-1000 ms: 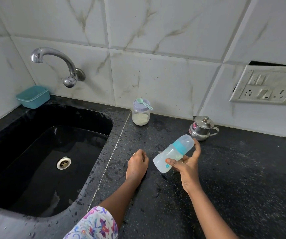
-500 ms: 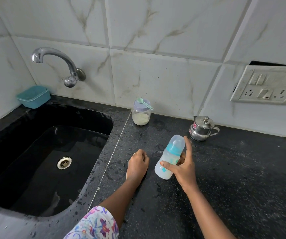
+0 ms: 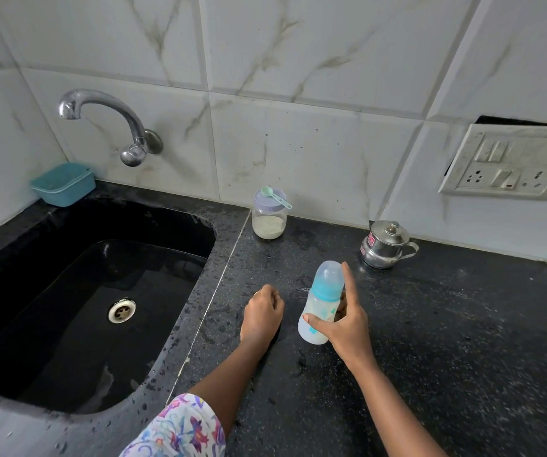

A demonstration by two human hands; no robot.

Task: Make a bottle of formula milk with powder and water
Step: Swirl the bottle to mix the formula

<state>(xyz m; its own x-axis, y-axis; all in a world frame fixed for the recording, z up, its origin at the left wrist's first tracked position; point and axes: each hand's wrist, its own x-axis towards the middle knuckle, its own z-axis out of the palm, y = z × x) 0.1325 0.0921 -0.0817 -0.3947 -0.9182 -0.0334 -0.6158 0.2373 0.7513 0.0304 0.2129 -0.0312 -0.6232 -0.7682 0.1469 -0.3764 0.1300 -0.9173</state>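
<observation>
My right hand (image 3: 344,321) grips a capped baby bottle (image 3: 321,301) with a teal collar, clear cap and milky liquid inside; it stands nearly upright just above the black counter (image 3: 447,341), with my index finger raised beside the cap. My left hand (image 3: 262,315) rests on the counter to the bottle's left as a loose fist holding nothing. A glass jar of pale powder (image 3: 269,219) stands by the wall, a small green scoop (image 3: 277,196) lying on its lid. A lidded steel pot (image 3: 384,244) sits behind the bottle to the right.
A deep black sink (image 3: 77,308) with a drain fills the left; a chrome tap (image 3: 113,123) projects from the tiled wall above it. A teal tub (image 3: 62,183) sits at the sink's back corner. A switch and socket plate (image 3: 512,163) is on the right wall. The counter is wet.
My right hand has swung the bottle from lying tilted, cap to the right, to nearly upright. My left hand has stayed in place on the counter.
</observation>
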